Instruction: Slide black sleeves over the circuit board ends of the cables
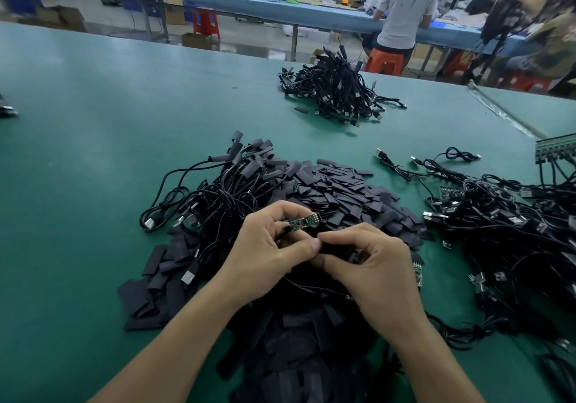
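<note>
Bare forearms [174, 349] come in low over a heap of black sleeves [339, 197]. The left hand [268, 256] has its grip pinched on a cable's circuit board [304, 222], which pokes up past the fingertips. The right hand [371, 265], touching the left, has its grip clamped on a single sleeve [335, 246] just below the board. Sleeved cables [218, 190] lie left of the heap and bare-ended cables [498, 215] lie right. Another bundle [336, 90] sits farther off on the green counter [93, 153].
</note>
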{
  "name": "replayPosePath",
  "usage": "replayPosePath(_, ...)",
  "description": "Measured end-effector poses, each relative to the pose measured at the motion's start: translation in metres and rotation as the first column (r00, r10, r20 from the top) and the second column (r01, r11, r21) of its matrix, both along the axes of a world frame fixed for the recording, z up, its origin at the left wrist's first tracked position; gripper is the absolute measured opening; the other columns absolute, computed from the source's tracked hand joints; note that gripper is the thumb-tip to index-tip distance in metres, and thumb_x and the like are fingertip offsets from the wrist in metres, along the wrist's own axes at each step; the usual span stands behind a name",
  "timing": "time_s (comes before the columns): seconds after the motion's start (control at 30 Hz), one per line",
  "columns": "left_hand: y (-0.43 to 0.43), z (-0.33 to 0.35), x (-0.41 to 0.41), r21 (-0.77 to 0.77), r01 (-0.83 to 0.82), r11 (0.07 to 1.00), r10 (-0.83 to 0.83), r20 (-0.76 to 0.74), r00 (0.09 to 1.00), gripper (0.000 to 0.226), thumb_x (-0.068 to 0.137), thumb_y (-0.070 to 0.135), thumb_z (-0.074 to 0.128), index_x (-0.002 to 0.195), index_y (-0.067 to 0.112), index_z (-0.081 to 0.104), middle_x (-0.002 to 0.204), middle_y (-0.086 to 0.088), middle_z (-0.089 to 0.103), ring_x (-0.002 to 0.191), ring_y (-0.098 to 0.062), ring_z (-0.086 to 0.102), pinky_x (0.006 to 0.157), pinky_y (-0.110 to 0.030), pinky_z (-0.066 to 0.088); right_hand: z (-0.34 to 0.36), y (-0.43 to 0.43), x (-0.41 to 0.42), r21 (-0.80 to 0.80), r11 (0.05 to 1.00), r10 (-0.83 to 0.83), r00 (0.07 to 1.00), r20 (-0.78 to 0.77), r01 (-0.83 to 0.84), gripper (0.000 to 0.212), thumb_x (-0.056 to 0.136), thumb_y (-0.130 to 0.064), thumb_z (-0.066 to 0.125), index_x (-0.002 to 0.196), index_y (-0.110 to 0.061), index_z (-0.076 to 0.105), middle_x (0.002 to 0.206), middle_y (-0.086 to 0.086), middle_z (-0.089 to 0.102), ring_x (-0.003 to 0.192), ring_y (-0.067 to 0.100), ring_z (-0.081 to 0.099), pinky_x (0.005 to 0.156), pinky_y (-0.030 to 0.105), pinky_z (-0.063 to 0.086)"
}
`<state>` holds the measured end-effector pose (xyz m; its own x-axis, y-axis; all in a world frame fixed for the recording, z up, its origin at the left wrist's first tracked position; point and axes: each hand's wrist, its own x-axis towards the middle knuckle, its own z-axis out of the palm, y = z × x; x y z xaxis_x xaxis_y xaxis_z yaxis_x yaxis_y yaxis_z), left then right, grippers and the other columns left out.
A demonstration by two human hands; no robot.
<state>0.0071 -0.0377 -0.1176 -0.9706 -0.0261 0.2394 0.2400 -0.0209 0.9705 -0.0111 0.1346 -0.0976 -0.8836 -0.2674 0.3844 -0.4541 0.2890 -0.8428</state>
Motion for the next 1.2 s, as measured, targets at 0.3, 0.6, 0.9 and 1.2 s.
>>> replayPosePath(0.3,0.0,-0.003,-0.002,-0.037,-0.164,0.986,0.164,-0.001,0.986,0.031,0.083,0.003,0.077,0.102,0.024,0.064,0.07,0.004,0.068,0.055,-0.005,0.055,0.053,-0.016,0.047,-0.004,0.014,-0.006,0.357,0.922,-0.161,0.987,-0.006,0.152,0.039,0.068,-0.048,0.083,0.104,-0.038,0.07,0.09,-0.018,0.062,0.09,0.0,0.059,0.078,0.02,0.049)
replayPosePath(0.6,-0.003,-0.007,-0.003,-0.169,-0.363,0.916,0.36,-0.053,0.932,0.035,0.079,0.023,0.083,0.102,0.039,0.063,0.082,0.015,0.064,0.066,0.001,0.054,0.065,-0.017,0.049,-0.004,0.025,-0.012,0.397,0.904,-0.245,0.953,0.18,0.158,0.038,0.076,-0.025,0.083,0.109,-0.035,0.065,0.075,-0.019,0.065,0.069,0.002,0.059,0.063,0.02,0.043)
replayPosePath(0.9,0.002,-0.002,0.001,-0.102,-0.176,0.979,0.173,-0.045,0.984,0.034,0.08,0.019,0.08,0.109,0.03,0.063,0.075,0.009,0.068,0.065,0.0,0.056,0.065,-0.016,0.048,-0.002,0.02,-0.013,-0.003,0.995,-0.095,0.983,0.155,0.097,0.022,0.083,-0.015,0.078,0.087,-0.036,0.076,0.071,-0.015,0.07,0.063,0.002,0.063,0.06,0.015,0.049)
replayPosePath(1.2,0.001,-0.001,0.001,-0.062,-0.06,0.996,0.06,-0.004,0.998,0.033,0.078,0.016,0.076,0.109,0.021,0.064,0.079,-0.007,0.074,0.072,-0.011,0.067,0.07,-0.023,0.055,-0.001,0.008,-0.004,-0.079,0.992,0.11,0.976,0.188,-0.096,0.025,0.077,-0.012,0.083,0.088,-0.033,0.075,0.079,-0.003,0.076,0.073,0.013,0.072,0.068,0.029,0.059)
